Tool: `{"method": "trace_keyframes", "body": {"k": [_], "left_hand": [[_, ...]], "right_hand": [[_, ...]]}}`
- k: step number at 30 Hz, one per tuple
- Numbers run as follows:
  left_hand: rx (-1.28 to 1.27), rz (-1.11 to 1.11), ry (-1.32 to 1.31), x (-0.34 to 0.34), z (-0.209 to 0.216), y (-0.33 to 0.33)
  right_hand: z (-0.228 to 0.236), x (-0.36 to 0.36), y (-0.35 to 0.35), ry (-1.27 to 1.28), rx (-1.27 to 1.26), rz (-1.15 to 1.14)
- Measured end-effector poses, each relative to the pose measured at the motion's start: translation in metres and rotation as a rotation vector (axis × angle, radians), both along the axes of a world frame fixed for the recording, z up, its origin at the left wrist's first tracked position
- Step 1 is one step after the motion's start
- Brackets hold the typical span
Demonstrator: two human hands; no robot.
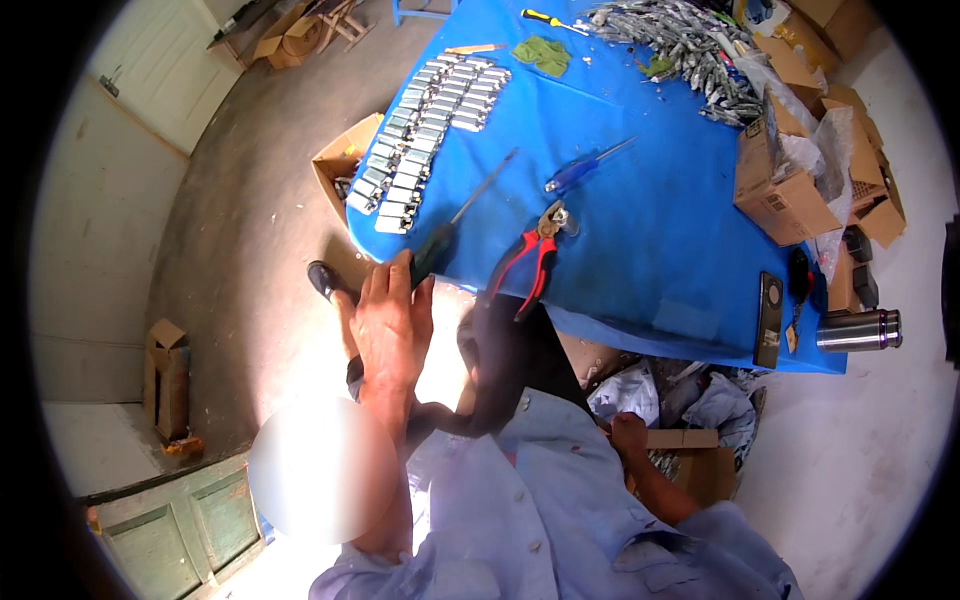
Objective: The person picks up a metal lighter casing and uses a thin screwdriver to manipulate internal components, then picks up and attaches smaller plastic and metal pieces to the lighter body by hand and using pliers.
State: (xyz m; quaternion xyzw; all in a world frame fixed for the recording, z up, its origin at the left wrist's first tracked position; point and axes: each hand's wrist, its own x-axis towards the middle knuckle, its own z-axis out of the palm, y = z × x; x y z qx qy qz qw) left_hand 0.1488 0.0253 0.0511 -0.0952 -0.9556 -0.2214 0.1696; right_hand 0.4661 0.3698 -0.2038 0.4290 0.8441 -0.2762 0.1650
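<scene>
My left hand (385, 325) is at the near left edge of the blue-covered table, its fingers and thumb closed on the handle end of a dark green screwdriver (434, 250). The shaft points away over the cloth. Right of it lie red-and-black pliers (545, 235), jaws away from me, handles reaching the table edge. A blue-handled screwdriver (574, 176) rests just beyond them. Low on the right, below the table, my right hand (628, 432) is curled beside an open cardboard box (700, 470). Its fingertips are hidden, and what they hold cannot be made out.
Rows of small metal lock-like parts (410, 150) cover the table's left side. Far right is a heap of grey metal pieces (690, 50). Cardboard boxes (785, 190) and a steel flask (860, 330) line the right edge. Another box (345, 150) stands against the left side.
</scene>
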Motion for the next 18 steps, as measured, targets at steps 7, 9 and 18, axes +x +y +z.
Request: {"method": "trace_keyframes", "body": {"k": [7, 9, 18], "left_hand": [[0.445, 0.012, -0.157, 0.021, 0.025, 0.008], [0.543, -0.056, -0.178, 0.036, 0.039, 0.025], [0.52, -0.375, -0.141, 0.072, 0.006, 0.125]], "right_hand": [[-0.019, 0.01, 0.008, -0.054, 0.017, 0.02], [-0.007, 0.004, 0.003, -0.034, 0.007, -0.009], [0.004, 0.0, -0.004, -0.046, 0.018, -0.086]]}}
